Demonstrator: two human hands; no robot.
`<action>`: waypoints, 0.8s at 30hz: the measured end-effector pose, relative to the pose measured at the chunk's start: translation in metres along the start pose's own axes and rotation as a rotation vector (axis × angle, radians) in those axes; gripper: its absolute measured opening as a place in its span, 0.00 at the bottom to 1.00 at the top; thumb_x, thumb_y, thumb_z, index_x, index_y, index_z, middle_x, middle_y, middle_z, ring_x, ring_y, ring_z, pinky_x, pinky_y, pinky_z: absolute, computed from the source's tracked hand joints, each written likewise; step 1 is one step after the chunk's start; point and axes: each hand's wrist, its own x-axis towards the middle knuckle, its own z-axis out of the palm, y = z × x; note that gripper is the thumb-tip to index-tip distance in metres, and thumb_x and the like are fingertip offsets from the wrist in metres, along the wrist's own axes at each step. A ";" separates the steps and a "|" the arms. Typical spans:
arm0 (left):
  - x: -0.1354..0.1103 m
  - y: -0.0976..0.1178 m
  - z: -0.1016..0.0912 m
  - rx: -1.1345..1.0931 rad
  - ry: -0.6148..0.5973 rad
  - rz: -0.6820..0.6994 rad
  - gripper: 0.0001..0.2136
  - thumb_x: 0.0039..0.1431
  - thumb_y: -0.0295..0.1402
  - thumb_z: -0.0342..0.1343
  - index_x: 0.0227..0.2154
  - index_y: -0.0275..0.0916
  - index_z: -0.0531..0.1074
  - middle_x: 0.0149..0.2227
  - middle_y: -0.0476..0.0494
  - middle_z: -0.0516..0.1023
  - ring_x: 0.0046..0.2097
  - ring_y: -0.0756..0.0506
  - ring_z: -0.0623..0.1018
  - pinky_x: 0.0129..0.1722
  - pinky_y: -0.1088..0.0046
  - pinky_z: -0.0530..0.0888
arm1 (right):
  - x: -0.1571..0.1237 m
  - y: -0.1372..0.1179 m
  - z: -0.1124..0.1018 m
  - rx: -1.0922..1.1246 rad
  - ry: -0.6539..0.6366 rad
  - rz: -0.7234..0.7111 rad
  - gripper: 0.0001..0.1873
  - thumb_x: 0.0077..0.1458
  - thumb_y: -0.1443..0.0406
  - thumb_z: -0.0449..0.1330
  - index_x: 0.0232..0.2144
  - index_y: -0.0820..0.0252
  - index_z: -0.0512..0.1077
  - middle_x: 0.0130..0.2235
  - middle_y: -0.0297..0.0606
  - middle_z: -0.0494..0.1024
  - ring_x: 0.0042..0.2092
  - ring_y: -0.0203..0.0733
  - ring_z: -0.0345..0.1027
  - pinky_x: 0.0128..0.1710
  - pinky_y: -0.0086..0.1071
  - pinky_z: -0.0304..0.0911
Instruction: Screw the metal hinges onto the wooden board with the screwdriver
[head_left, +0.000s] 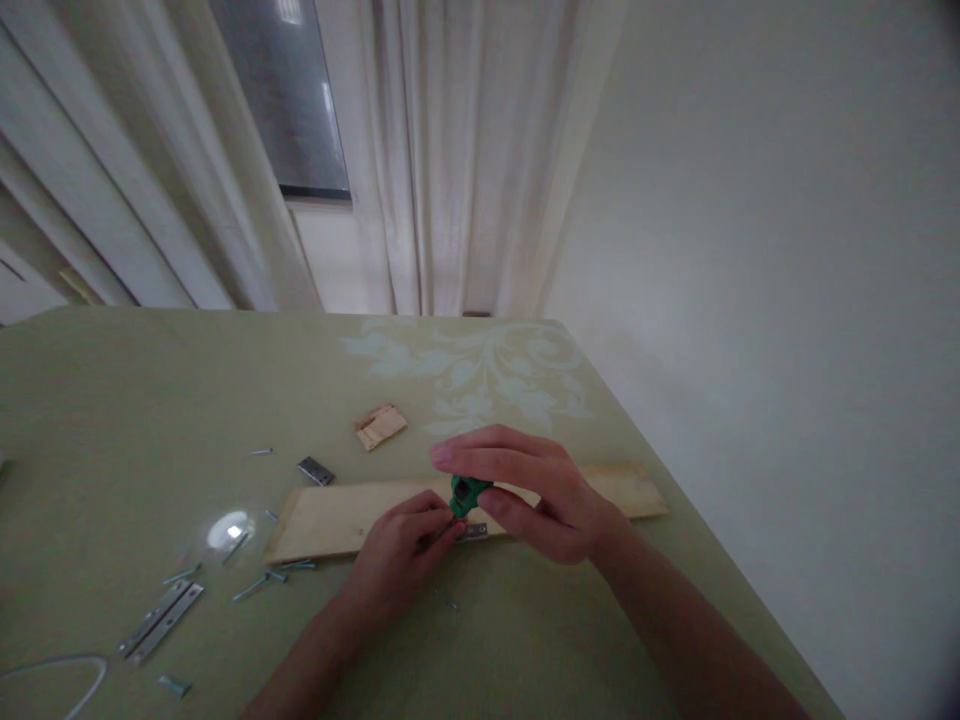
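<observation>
My right hand (536, 490) is closed around the green handle of a small screwdriver (466, 493), held upright over the near edge of a long pale wooden board (337, 515). My left hand (409, 550) pinches something small at the tool's tip, beside a small metal hinge (474, 531) that lies against the board's near edge. What the left fingers hold is too small to name.
On the green tablecloth (112, 400) lie several loose screws (259, 585), a dark hinge (316, 470), two long metal strips (161, 620), a small clear bag (229, 530) and a small wooden piece (380, 426). A white cable (52, 665) curves at the bottom left. Curtains and a wall stand behind.
</observation>
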 end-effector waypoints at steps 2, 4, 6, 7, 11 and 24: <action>0.000 -0.004 0.001 0.024 0.022 0.031 0.14 0.74 0.37 0.54 0.35 0.42 0.82 0.38 0.46 0.82 0.38 0.46 0.79 0.39 0.72 0.72 | 0.002 -0.003 0.003 0.018 -0.020 0.005 0.23 0.74 0.68 0.56 0.68 0.56 0.69 0.58 0.48 0.79 0.59 0.44 0.75 0.58 0.37 0.72; 0.000 -0.007 0.003 0.059 0.068 0.064 0.14 0.74 0.35 0.54 0.33 0.42 0.82 0.37 0.46 0.82 0.38 0.45 0.80 0.39 0.72 0.73 | 0.002 -0.003 0.009 -0.002 0.025 -0.006 0.22 0.71 0.67 0.62 0.65 0.55 0.73 0.52 0.45 0.81 0.53 0.41 0.77 0.54 0.34 0.73; -0.001 -0.007 0.004 0.096 0.099 0.093 0.15 0.73 0.33 0.54 0.31 0.42 0.81 0.36 0.46 0.82 0.38 0.45 0.81 0.38 0.72 0.74 | 0.001 -0.001 0.014 -0.049 0.097 -0.017 0.21 0.67 0.65 0.67 0.61 0.55 0.77 0.47 0.42 0.81 0.47 0.39 0.76 0.49 0.32 0.74; -0.001 -0.006 0.004 0.112 0.108 0.105 0.15 0.72 0.32 0.53 0.30 0.42 0.81 0.36 0.46 0.82 0.38 0.44 0.81 0.38 0.72 0.74 | 0.001 0.000 0.015 -0.075 0.127 -0.018 0.21 0.65 0.63 0.69 0.59 0.55 0.78 0.45 0.41 0.79 0.45 0.39 0.75 0.47 0.31 0.74; -0.002 0.001 0.004 0.129 0.125 0.128 0.15 0.72 0.30 0.53 0.30 0.43 0.81 0.35 0.47 0.81 0.37 0.45 0.81 0.38 0.71 0.75 | 0.000 0.001 0.013 -0.082 0.102 -0.036 0.20 0.69 0.62 0.66 0.60 0.59 0.77 0.49 0.46 0.79 0.49 0.43 0.76 0.49 0.35 0.74; -0.001 0.005 0.004 0.172 0.096 0.062 0.17 0.71 0.36 0.56 0.25 0.42 0.78 0.31 0.45 0.81 0.34 0.43 0.80 0.36 0.68 0.73 | 0.000 0.001 0.015 -0.034 0.020 -0.093 0.23 0.76 0.66 0.52 0.68 0.59 0.69 0.58 0.52 0.78 0.59 0.47 0.75 0.57 0.40 0.74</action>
